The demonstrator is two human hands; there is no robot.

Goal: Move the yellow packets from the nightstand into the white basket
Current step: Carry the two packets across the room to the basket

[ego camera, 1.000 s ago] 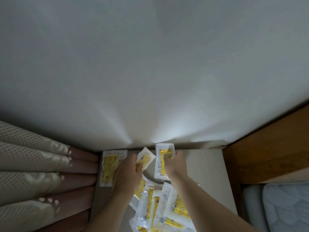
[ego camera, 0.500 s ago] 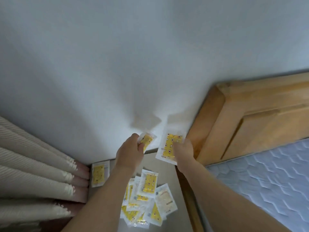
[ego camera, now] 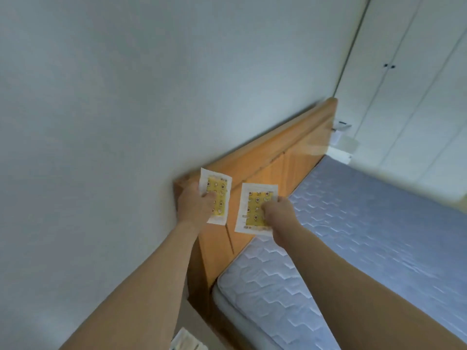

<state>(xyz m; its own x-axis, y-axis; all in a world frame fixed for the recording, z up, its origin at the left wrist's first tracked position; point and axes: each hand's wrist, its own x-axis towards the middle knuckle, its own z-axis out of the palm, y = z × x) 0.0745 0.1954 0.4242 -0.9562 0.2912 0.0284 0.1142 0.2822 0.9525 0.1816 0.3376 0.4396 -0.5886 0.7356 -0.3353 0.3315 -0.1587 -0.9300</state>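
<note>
My left hand (ego camera: 195, 205) pinches one yellow packet (ego camera: 218, 195) with a white border, held up in front of the wooden headboard (ego camera: 285, 157). My right hand (ego camera: 280, 213) pinches a second, larger-looking yellow packet (ego camera: 255, 208) just to the right of it, over the edge of the mattress. Both packets hang in the air, apart from each other. A corner of another packet (ego camera: 185, 342) shows at the bottom edge on the nightstand (ego camera: 188, 314). The white basket is not in view.
A grey-blue quilted mattress (ego camera: 353, 236) fills the right side below the headboard. A plain white wall (ego camera: 126, 97) is to the left. White wardrobe doors (ego camera: 404, 84) stand at the far right, with a small white object (ego camera: 341, 137) beside the headboard's end.
Both hands have lifted their packets off the nightstand and swung right toward the bed. My view has turned right; the pile of packets and the curtain have dropped out of sight.
</note>
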